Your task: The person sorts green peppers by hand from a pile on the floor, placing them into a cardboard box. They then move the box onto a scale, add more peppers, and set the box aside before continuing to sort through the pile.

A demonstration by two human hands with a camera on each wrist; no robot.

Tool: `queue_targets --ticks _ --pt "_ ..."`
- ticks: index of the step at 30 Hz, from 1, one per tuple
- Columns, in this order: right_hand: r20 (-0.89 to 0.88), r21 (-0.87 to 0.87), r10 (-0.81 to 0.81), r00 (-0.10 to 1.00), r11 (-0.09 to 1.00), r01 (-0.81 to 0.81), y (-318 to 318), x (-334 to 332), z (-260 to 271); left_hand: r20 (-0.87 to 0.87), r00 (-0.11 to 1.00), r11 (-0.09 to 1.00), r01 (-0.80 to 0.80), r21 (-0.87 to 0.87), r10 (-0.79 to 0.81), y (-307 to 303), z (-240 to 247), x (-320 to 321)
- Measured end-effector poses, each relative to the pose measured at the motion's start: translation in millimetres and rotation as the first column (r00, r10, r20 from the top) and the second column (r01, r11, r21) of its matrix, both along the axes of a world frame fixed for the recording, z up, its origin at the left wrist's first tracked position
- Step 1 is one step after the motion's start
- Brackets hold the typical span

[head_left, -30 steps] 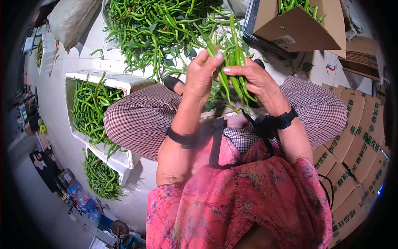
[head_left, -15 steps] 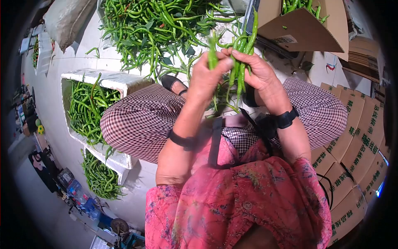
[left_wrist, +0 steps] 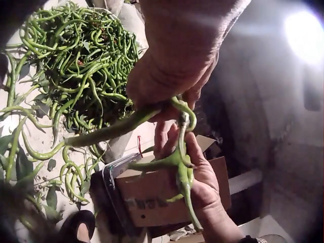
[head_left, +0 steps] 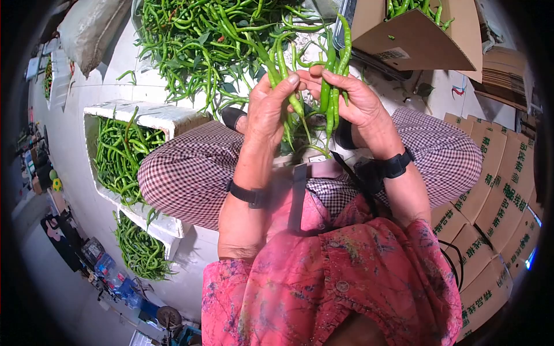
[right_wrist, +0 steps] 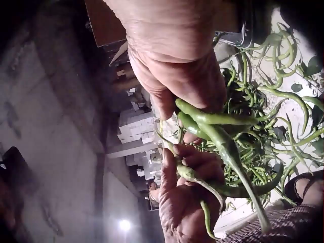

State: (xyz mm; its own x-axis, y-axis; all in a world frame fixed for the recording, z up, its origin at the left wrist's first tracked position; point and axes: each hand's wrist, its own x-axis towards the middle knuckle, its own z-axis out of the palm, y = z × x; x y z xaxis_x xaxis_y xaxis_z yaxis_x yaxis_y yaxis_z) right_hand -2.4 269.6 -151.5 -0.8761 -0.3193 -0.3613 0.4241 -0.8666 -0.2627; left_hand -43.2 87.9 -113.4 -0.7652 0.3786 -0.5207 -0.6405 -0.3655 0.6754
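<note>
Long green chili peppers [head_left: 295, 105] are pinched between the thumb and fingers of my left hand [head_left: 266, 109], their stems pointing down toward the lap. My right hand [head_left: 360, 101] grips a small bunch of green chili peppers [head_left: 334, 92], thumb laid across them. The fingertips of both hands come close together over the floor between the knees. In the left wrist view the right hand [left_wrist: 205, 185] shows beyond the peppers. The right wrist view has the left hand [right_wrist: 185, 207] below the right one, with peppers crossing between them.
A big heap of green chili peppers [head_left: 190, 46] lies on the floor ahead. White foam boxes [head_left: 144, 112] of peppers stand left of the knee. An open cardboard box [head_left: 418, 37] with peppers is at the front right, flattened printed cartons [head_left: 490, 190] at the right.
My left hand first moved away from the bunch, blurred with a pepper in it, then came back slightly lower and left. My right hand keeps its bunch, a little higher than before.
</note>
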Motion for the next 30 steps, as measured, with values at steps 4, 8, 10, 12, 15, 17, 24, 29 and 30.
queue_targets --ticks 4,8,10,12,15,17,24,29,30 --pt "0.011 0.07 -0.04 0.999 0.997 0.039 -5 2 -1 -0.242 0.963 0.972 0.06 -0.225 -0.115 11 0 4" --pt "-0.014 0.104 -0.028 1.0 0.994 0.029 -16 3 8 -0.349 0.888 0.894 0.132 -0.429 -0.299 12 -10 8" --pt "-0.005 0.106 -0.01 1.0 0.994 0.011 -12 0 18 -0.089 0.981 0.976 0.155 -0.151 -0.17 6 -5 3" --pt "0.003 0.308 -0.031 1.0 0.951 0.029 0 -4 37 -0.098 0.994 0.997 0.04 -0.071 -0.047 -3 -11 -4" --pt "-0.046 0.493 -0.064 0.997 0.866 0.078 24 -4 50 -0.113 0.994 0.998 -0.003 0.06 0.01 -15 -16 -11" --pt "-0.192 0.343 -0.051 0.98 0.932 0.115 39 0 50 -0.05 0.998 0.979 -0.023 0.203 0.034 -12 -5 -11" --pt "-0.181 0.629 -0.04 0.983 0.764 0.147 25 1 58 -0.062 0.998 0.913 0.017 0.406 0.009 -12 -11 -13" --pt "-0.13 0.768 -0.033 0.991 0.629 0.121 16 1 60 -0.076 0.997 0.929 0.029 0.369 -0.001 -10 -9 -10" --pt "-0.113 0.84 0.047 0.992 0.538 0.07 12 3 58 -0.077 0.997 0.941 0.025 0.338 0.001 -10 -10 -9"
